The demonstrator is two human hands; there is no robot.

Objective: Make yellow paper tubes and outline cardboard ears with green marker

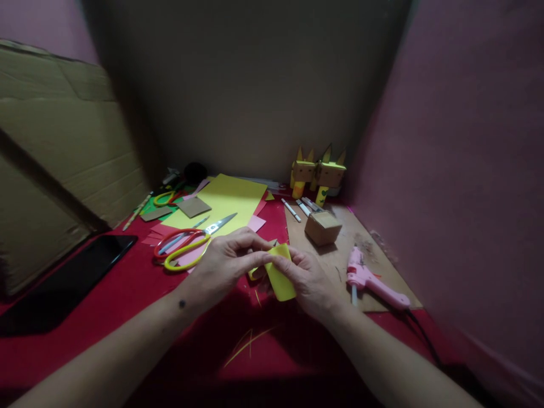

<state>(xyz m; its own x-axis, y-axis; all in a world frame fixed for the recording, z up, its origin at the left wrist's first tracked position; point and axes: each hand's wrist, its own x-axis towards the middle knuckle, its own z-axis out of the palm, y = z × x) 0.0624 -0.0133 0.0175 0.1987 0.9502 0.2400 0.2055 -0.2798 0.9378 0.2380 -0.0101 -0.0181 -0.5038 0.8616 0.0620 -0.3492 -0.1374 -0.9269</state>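
Observation:
A small yellow paper piece (281, 279) is held between both hands above the red cloth. My left hand (232, 258) pinches its upper left edge with thumb and fingers closed. My right hand (308, 277) grips its right side, the thumb pressed on its face. Another yellow piece shows partly behind the fingers of my left hand, and a small dark tip sticks up above the paper. Just left of my left hand lie scissors (187, 249) with red and yellow handles. Behind my right hand is a small cardboard box (323, 228).
Yellow sheets (232, 195) and cardboard pieces (194, 207) lie at the back left. A pink glue gun (374, 283) with a cord rests on the right board. Two cardboard figures (330, 174) and white markers (291, 210) are behind. A black phone (72, 283) lies left.

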